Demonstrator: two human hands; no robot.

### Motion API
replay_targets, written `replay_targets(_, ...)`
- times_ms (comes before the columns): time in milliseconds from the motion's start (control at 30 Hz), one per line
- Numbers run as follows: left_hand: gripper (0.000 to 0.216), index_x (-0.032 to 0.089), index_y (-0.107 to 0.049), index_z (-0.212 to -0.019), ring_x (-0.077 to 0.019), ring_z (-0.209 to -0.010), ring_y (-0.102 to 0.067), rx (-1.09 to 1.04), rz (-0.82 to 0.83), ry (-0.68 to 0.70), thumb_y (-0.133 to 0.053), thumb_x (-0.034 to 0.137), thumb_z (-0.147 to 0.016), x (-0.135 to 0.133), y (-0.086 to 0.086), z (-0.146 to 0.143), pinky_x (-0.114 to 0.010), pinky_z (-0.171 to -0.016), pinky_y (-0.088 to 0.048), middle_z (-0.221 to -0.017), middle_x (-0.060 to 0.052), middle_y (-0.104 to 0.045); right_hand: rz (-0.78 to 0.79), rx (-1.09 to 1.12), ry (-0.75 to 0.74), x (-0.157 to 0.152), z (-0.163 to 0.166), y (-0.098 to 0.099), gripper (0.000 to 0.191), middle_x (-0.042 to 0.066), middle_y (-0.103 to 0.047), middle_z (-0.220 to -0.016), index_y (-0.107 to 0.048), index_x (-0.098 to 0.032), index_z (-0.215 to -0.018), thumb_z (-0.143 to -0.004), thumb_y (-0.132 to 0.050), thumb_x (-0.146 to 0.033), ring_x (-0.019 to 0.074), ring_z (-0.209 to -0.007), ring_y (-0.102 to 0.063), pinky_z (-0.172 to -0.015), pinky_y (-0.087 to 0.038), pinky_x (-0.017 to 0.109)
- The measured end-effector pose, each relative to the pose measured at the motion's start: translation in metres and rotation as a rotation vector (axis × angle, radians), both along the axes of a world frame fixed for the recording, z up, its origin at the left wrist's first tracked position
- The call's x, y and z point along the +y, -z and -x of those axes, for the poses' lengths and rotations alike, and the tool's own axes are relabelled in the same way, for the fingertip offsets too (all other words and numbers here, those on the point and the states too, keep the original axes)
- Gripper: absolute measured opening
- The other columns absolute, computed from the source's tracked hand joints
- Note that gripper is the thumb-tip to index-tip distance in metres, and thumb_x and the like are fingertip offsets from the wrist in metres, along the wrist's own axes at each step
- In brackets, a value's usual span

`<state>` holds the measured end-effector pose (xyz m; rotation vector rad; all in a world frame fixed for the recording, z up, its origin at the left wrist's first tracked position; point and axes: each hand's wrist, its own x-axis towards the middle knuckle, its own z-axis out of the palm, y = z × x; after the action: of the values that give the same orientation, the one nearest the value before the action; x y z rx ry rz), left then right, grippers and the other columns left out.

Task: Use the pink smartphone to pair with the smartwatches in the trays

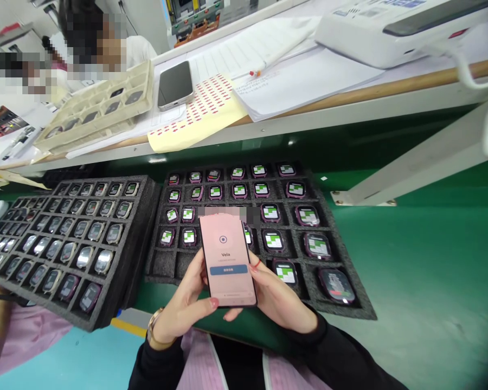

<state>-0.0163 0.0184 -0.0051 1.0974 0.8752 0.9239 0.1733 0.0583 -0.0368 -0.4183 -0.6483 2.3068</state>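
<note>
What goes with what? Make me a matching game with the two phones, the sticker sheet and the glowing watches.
Things:
1. pink phone
2. dark phone
3. sticker sheet
4. watches

Descriptions:
A. yellow, with red stickers
B. green-and-white screens, in the black tray
C. held between the left hand and right hand
D. lying on the shelf

Pairs: 1-C, 2-D, 3-A, 4-B.

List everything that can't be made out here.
Head view:
- Small text on the phone: too small.
- Some watches in the foam tray: hidden behind the phone, held by left hand and right hand.
- White machine: cut off by top edge.
- Writing on paper sheets: too small.
</note>
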Motion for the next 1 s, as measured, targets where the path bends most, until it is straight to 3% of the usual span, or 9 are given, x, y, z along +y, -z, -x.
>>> replay_targets(233, 0.075, 0.032, -0.025, -0.156, -0.0352, -0.142, -0.038, -0.036, 0.032, -0.028, -0.064, 0.029, -0.092, -0.0001, 0.0015, -0.0013, -0.053, -0.118, -0.031, -0.155, -0.009, -0.042, 0.003, 0.074, 0.012, -0.0008, 0.0004, 0.0019, 0.040, 0.005, -0.063, -0.123, -0.054, -0.032, -0.129, -0.098, -0.069, -0.050, 0.0316, -0.105, -0.067, -0.066, -0.067, 0.041)
replay_targets(633, 0.078, 0.039, -0.024, -0.155, -0.0283, -0.145, -0.032, -0.056, -0.043, 0.051, -0.066, 0.029, -0.091, 0.0033, 0.0038, 0.0035, -0.041, -0.118, -0.028, -0.160, -0.002, -0.033, -0.029, 0.122, 0.025, 0.0000, 0.0016, 0.0063, 0.038, 0.006, -0.061, -0.126, -0.052, -0.031, -0.134, -0.101, -0.065, -0.046, 0.0331, -0.105, -0.067, -0.066, -0.067, 0.041)
replay_targets(1000, 0.078, 0.035, -0.021, -0.157, -0.0316, -0.145, -0.034, -0.031, -0.080, 0.081, -0.066, 0.031, -0.093, 0.0026, 0.0011, 0.0030, -0.045, -0.118, -0.030, -0.159, -0.008, -0.034, 0.030, 0.024, 0.038, -0.0026, 0.0007, 0.0043, 0.044, 0.006, -0.062, -0.125, -0.055, -0.033, -0.135, -0.097, -0.070, -0.049, 0.0366, -0.106, -0.066, -0.062, -0.066, 0.045)
